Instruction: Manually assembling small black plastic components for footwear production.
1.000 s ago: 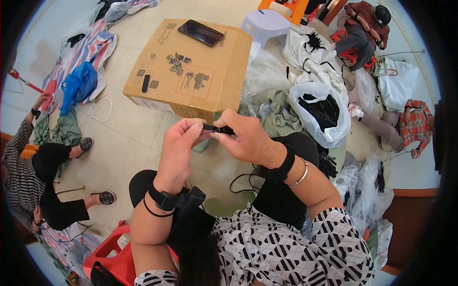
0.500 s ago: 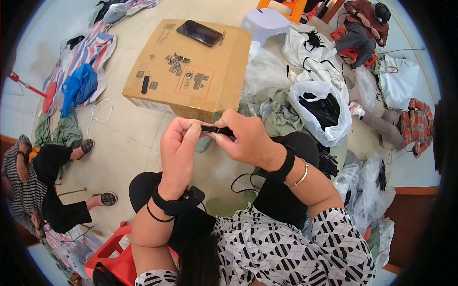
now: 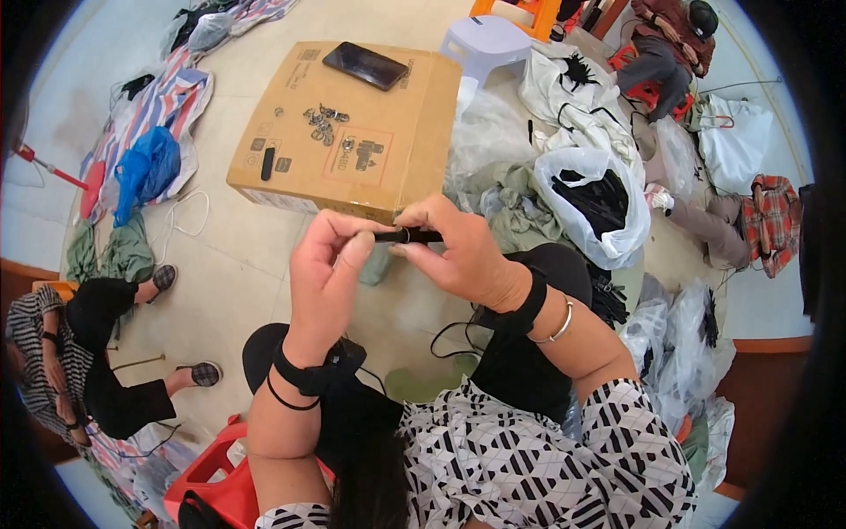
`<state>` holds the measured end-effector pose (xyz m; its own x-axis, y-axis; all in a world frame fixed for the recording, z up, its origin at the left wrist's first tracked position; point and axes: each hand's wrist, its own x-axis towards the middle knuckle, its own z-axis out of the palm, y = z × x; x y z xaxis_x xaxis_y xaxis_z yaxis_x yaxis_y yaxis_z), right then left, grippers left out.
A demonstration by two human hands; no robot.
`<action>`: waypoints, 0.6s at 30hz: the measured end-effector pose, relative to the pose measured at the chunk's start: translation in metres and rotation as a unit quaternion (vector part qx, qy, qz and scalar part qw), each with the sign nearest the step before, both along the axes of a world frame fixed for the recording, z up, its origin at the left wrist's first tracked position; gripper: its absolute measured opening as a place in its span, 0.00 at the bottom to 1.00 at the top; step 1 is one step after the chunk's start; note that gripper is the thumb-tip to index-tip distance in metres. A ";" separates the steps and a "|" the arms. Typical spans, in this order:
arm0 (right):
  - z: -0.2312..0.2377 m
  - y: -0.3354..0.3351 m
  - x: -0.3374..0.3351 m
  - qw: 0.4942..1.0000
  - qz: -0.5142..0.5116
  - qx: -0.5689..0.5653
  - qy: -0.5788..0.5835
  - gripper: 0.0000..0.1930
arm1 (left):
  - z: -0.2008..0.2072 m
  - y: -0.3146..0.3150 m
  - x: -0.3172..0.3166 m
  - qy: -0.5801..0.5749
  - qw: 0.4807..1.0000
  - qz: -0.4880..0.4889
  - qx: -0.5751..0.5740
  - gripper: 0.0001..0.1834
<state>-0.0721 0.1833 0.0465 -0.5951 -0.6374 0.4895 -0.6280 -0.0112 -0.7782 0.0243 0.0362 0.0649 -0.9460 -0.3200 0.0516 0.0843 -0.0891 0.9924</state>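
The left hand (image 3: pixel 324 269) pinches the left end of a slim black strip (image 3: pixel 388 237) between thumb and curled fingers; the right hand (image 3: pixel 458 251) grips the other end the same way. The strip is straight, matte and narrow, held level between the 2 hands, just on the wearer's side of a cardboard box (image 3: pixel 295 106). Around its middle there seems to be a thin pale band, too small to make out clearly.

On the box's smooth brown top lie a glossy rectangular phone (image 3: pixel 364 66), a loose cluster of shiny metal pieces (image 3: pixel 322 125) and 1 short black bar (image 3: pixel 267 164) with rounded ends. To the right, a crinkled, translucent white bag (image 3: pixel 557 231) gapes around a heap of long black strips (image 3: pixel 601 208), beside rumpled grey-green cloth (image 3: pixel 511 212). A smooth pale-lilac plastic stool (image 3: pixel 485 44) stands beyond the box's far right corner.
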 end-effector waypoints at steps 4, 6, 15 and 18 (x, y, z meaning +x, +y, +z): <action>0.007 0.006 -0.002 0.998 -0.004 0.065 -0.019 0.10 | -0.001 0.001 0.006 0.093 0.966 0.026 -0.239 0.05; 0.005 0.007 -0.002 0.997 0.003 0.057 0.042 0.11 | -0.005 0.001 0.006 0.118 0.937 0.037 -0.327 0.08; 0.011 0.014 0.001 0.990 0.023 -0.046 0.134 0.12 | 0.004 0.002 0.008 0.236 0.820 0.130 -0.505 0.16; 0.012 0.016 0.002 0.989 0.021 -0.054 0.139 0.12 | 0.005 0.005 0.010 0.238 0.813 0.125 -0.516 0.16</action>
